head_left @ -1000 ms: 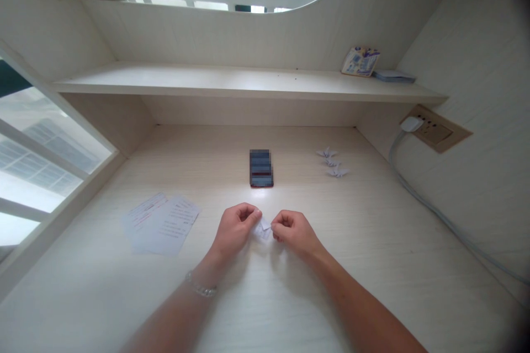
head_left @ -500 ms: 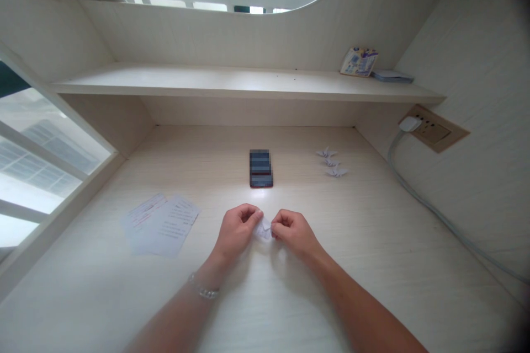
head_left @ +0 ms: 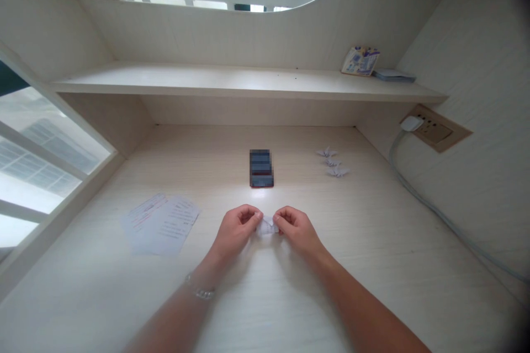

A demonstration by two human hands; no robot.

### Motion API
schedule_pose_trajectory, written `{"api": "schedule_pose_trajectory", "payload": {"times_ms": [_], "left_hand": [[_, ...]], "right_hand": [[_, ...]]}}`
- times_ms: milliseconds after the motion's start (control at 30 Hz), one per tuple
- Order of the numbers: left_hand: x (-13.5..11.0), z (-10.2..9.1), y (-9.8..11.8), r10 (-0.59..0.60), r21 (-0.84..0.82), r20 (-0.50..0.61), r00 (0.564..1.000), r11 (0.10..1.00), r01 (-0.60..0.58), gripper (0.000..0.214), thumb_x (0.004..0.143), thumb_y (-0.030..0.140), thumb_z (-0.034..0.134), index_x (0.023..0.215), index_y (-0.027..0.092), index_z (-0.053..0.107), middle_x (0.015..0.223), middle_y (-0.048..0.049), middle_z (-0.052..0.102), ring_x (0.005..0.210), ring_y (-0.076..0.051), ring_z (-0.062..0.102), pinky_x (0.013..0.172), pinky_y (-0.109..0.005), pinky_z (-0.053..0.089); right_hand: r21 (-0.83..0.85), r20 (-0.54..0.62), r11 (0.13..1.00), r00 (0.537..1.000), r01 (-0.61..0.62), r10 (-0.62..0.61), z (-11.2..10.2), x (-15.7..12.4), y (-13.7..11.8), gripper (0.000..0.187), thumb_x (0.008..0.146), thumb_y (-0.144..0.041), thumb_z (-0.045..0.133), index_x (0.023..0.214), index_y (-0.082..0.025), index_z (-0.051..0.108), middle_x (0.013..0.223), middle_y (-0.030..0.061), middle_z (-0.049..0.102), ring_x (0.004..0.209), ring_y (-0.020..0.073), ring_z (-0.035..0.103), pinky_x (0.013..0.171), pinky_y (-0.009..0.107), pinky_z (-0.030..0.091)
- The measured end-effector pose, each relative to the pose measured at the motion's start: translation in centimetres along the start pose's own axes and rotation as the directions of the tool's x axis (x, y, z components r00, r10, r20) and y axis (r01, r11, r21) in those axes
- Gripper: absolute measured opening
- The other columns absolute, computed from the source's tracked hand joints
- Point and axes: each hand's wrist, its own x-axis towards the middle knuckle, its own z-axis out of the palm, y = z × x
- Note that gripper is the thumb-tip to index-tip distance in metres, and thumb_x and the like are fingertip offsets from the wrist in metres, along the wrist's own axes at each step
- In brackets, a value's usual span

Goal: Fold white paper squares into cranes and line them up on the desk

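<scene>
One small, white, folded paper piece (head_left: 267, 226): pinched from both sides, left hand (head_left: 237, 228) at its 9 o'clock, right hand (head_left: 298, 229) at 3, neither nearer; long axis seemingly 9-to-3, ends masked by the grip, nothing else intervening. One dark, rectangular, phone-like device (head_left: 260, 168): 12 o'clock, apart. Three small, white, folded-paper cranes (head_left: 332, 163): between 1 and 2, well apart. Overlapping white printed sheets (head_left: 174, 229): 9 o'clock, past the left hand. Pale, wood-grained surface (head_left: 364, 265): from where I stand, contact with the folded piece cannot be told.
</scene>
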Motion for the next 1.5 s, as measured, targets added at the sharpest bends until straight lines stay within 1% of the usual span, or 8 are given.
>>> {"api": "schedule_pose_trajectory", "payload": {"times_ms": [200, 400, 567, 667, 800, 1067, 1233, 1500], "left_hand": [[-0.3, -0.5, 0.5, 0.015, 0.215, 0.214, 0.977, 0.975, -0.062, 0.015, 0.076, 0.023, 0.053, 0.076, 0.015, 0.066, 0.073, -0.0033, 0.066, 0.067, -0.014, 0.056, 0.06, -0.022, 0.041], [0.2, -2.4, 0.2, -0.058, 0.188, 0.296, 0.953, 0.982, 0.002, 0.013, 0.073, 0.018, 0.053, 0.067, 0.014, 0.064, 0.058, -0.0007, 0.06, 0.056, -0.012, 0.053, 0.053, -0.021, 0.038], [0.6, -3.1, 0.2, -0.055, 0.007, 0.129, 0.99, 0.998, 0.055, 0.01, 0.074, 0.021, 0.056, 0.07, 0.014, 0.063, 0.063, -0.0016, 0.061, 0.059, -0.012, 0.054, 0.058, -0.022, 0.041], [0.5, -1.7, 0.3, -0.06, -0.131, 0.083, 0.995, 0.989, 0.071, 0.017, 0.077, 0.028, 0.057, 0.085, 0.014, 0.064, 0.074, -0.0042, 0.064, 0.065, -0.014, 0.057, 0.061, -0.024, 0.043], [0.1, 0.1, 0.4, -0.049, -0.177, 0.052, 0.997, 0.982, 0.057, 0.018, 0.075, 0.031, 0.061, 0.078, 0.013, 0.064, 0.067, -0.0027, 0.061, 0.062, -0.013, 0.054, 0.057, -0.022, 0.041], [0.1, 0.3, 0.2, -0.031, -0.188, 0.026, 0.999, 0.982, 0.035, 0.017, 0.076, 0.029, 0.061, 0.072, 0.013, 0.064, 0.07, -0.0037, 0.063, 0.065, -0.013, 0.055, 0.061, -0.022, 0.042], [-0.1, 1.1, 0.0, -0.093, -0.314, -0.019, 0.996, 0.946, 0.082, 0.02, 0.075, 0.031, 0.062, 0.067, 0.012, 0.062, 0.062, -0.0012, 0.058, 0.057, -0.01, 0.05, 0.053, -0.02, 0.039], [-0.3, 1.4, 0.3, -0.126, -0.324, 0.038, 0.991, 0.937, 0.131, 0.025, 0.073, 0.037, 0.063, 0.071, 0.012, 0.061, 0.06, -0.0012, 0.058, 0.052, -0.012, 0.052, 0.051, -0.023, 0.042]], "right_hand": [[-0.25, 0.136, 0.964, 0.989, 0.084, -0.051, -0.3, -0.6, -0.5, 0.014, 0.079, -0.026, 0.051, 0.072, -0.017, 0.058, 0.061, -0.0021, 0.052, 0.056, 0.0105, 0.044, 0.052, 0.022, 0.034], [-0.105, 0.172, 0.994, 0.985, 0.005, 0.013, -1.7, -0.1, -0.9, 0.012, 0.076, -0.025, 0.054, 0.069, -0.015, 0.056, 0.061, -0.0025, 0.05, 0.055, 0.0099, 0.043, 0.05, 0.021, 0.033], [0.046, 0.02, 0.999, 1.0, -0.014, 0.013, -2.8, 0.6, -0.7, 0.017, 0.075, -0.031, 0.056, 0.067, -0.016, 0.056, 0.054, -0.004, 0.048, 0.05, 0.0099, 0.044, 0.05, 0.022, 0.035], [0.06, -0.018, 0.998, 1.0, 0.002, -0.001, -1.9, 0.6, -0.6, 0.02, 0.076, -0.035, 0.057, 0.07, -0.016, 0.057, 0.057, -0.0024, 0.053, 0.052, 0.0113, 0.048, 0.051, 0.023, 0.038], [0.048, -0.04, 0.999, 0.999, 0.021, -0.019, -0.3, 0.0, -0.5, 0.021, 0.077, -0.036, 0.057, 0.075, -0.016, 0.058, 0.065, 0.0002, 0.058, 0.06, 0.0132, 0.054, 0.056, 0.024, 0.043], [-0.08, 0.146, 0.997, 0.989, -0.018, 0.029, 0.2, -0.7, -0.6, 0.024, 0.08, -0.037, 0.056, 0.07, -0.015, 0.06, 0.059, 0.0, 0.058, 0.053, 0.0112, 0.051, 0.05, 0.021, 0.039], [-0.003, 0.177, 0.998, 0.982, -0.06, 0.059, 0.5, -0.7, -1.0, 0.024, 0.076, -0.036, 0.06, 0.068, -0.014, 0.06, 0.059, 0.0022, 0.061, 0.056, 0.0129, 0.056, 0.052, 0.022, 0.041], [-0.123, 0.207, 0.992, 0.976, -0.042, 0.067, 0.6, -1.0, -1.0, 0.029, 0.077, -0.039, 0.059, 0.065, -0.014, 0.065, 0.059, 0.0039, 0.064, 0.053, 0.0128, 0.055, 0.049, 0.022, 0.038]]}}
